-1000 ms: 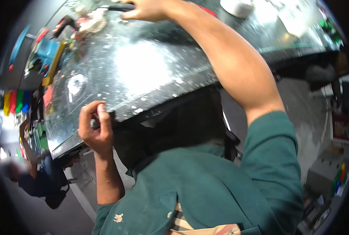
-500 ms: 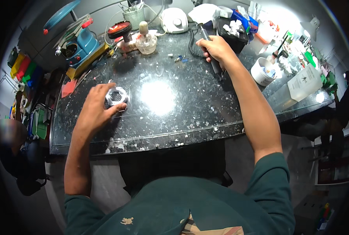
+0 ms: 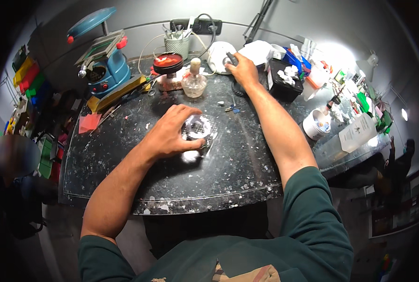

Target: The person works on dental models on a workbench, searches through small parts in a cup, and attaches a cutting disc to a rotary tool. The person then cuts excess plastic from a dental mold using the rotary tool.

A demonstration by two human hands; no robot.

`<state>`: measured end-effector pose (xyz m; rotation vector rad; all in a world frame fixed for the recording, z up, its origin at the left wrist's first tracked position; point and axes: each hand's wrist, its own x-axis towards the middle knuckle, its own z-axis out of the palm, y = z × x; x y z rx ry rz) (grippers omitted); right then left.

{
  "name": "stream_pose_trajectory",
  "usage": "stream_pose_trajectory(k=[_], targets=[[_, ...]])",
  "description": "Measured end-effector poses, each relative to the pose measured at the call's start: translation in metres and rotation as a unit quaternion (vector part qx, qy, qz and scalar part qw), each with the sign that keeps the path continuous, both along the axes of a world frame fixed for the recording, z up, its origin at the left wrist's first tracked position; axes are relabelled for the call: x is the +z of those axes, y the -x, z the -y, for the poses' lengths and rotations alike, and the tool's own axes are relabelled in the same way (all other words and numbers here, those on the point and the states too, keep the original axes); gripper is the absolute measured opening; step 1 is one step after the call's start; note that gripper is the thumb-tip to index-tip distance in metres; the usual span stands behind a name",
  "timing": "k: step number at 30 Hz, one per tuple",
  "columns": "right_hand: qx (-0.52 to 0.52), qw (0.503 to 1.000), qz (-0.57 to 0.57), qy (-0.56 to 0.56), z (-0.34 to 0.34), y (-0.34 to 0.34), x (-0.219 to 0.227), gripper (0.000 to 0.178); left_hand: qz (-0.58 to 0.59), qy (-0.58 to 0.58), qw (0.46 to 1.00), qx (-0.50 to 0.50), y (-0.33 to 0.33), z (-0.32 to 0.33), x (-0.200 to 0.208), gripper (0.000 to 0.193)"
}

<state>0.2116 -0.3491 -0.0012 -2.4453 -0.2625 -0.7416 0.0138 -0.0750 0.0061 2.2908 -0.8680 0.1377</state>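
My left hand (image 3: 172, 134) is curved around a clear, round glass-like piece (image 3: 199, 126), its thumb and index finger on either side of the rim. The piece is over the dark, speckled bench top (image 3: 237, 164). Reaching to the back of the bench, my right hand (image 3: 244, 71) is closed around a dark, pen-like handpiece (image 3: 231, 59). Its upper end shows in front of the white rounded control box (image 3: 219, 55); my fingers hide the rest. A coiled dark cord (image 3: 238, 89) lies below that hand.
Behind my left hand stand a glass spirit burner (image 3: 194, 84) and a red-topped pot (image 3: 168, 62). A blue articulator-like device (image 3: 108, 70) is at the back left. To the right are a black bin (image 3: 282, 87), a white tub (image 3: 313, 128) and a clear bottle (image 3: 357, 134).
My left hand has moved right across the bench, the clear round piece moving with it. My right hand has carried the handpiece back and left to the white box. The view has shifted.
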Motion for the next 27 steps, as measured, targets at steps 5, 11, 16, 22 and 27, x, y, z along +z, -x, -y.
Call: stream_pose_trajectory(k=[5,11,16,22,27], targets=[[-0.064,0.996,-0.057,0.016,0.004,-0.007,0.008,0.049,0.049,0.047,0.998,-0.017,0.003,0.007,0.008,0.063],[-0.042,0.997,-0.048,-0.030,0.004,-0.013,0.013,0.053,0.035,0.042,0.998,0.006,0.002,0.007,0.008,0.058],[0.018,0.999,0.030,0.029,0.001,-0.009,0.011,0.050,-0.308,0.466,0.822,-0.112,-0.005,0.010,-0.014,0.060],[-0.034,0.998,-0.038,0.025,-0.001,0.004,0.010,0.048,-0.569,0.516,0.619,-0.163,-0.006,0.002,-0.008,0.058],[-0.006,0.997,0.017,-0.069,0.005,0.030,0.026,0.048,-0.557,0.494,0.657,-0.117,-0.004,0.004,-0.005,0.051]])
